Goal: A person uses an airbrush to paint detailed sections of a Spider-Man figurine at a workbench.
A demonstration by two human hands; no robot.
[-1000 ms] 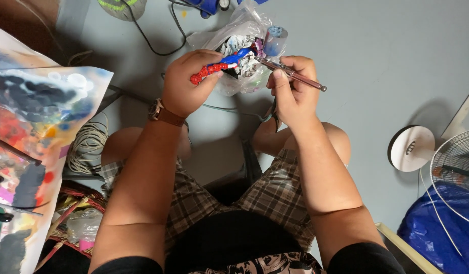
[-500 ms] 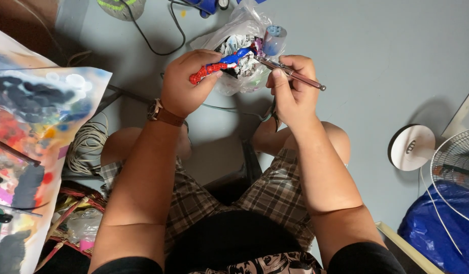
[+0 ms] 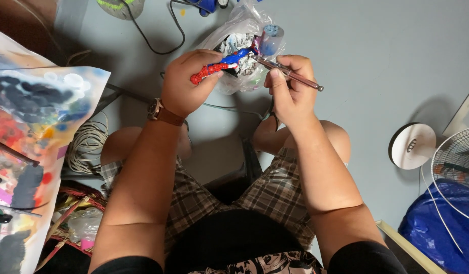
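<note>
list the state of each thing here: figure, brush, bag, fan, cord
red and blue figure: gripped in left hand, lying sideways
thin brush: pinched in right hand, tip at the figure
clear plastic bag: open, on the floor
white fan: standing, whether running cannot be told
coiled cord: wound, lying on the floor

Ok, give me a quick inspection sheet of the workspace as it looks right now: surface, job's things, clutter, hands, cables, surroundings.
Surface: grey floor, bare patches between items.
Job's things: red and blue figure in the left hand; thin brush in the right hand, tip at the figure.
Clutter: clear plastic bag of crumpled scraps under the hands; paint-smeared sheet at left; basket with sticks.
Hands: both closed on their items; brown watch strap on the left wrist.
Cables: black cable at top; coiled cord at left.
Surroundings: white fan base, fan cage, blue bag.
</note>
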